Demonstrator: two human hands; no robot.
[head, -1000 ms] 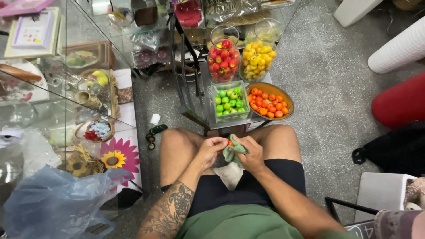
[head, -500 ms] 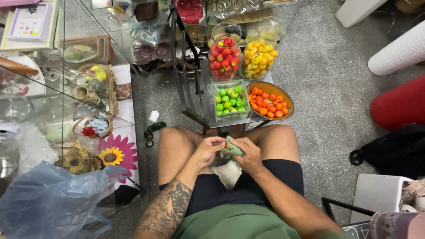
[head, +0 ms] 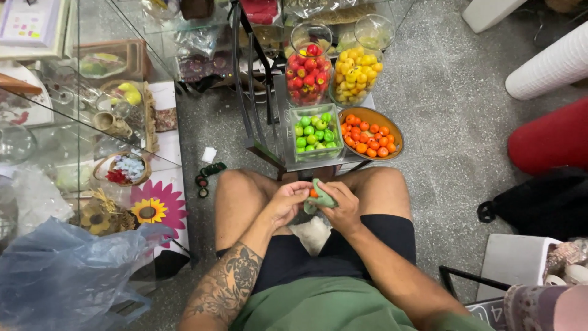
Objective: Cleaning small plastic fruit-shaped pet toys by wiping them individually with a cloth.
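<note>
My left hand [head: 286, 199] and right hand [head: 343, 207] clamp the green cloth [head: 321, 197] around an orange ball [head: 313, 193] — wiping, just below the orange bowl [head: 392, 124].

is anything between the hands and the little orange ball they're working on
Only the green cloth: it wraps around the small orange ball, held by the left hand and right hand. Nothing else visible intervenes.

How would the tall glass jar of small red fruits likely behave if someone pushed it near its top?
The glass jar of red fruits is tall and narrow, so it might tip rather than slide. It looks filled nearly to the rim, so probably heavy. It stands beside the jar of yellow fruits, and glass knocking glass could crack.
</note>
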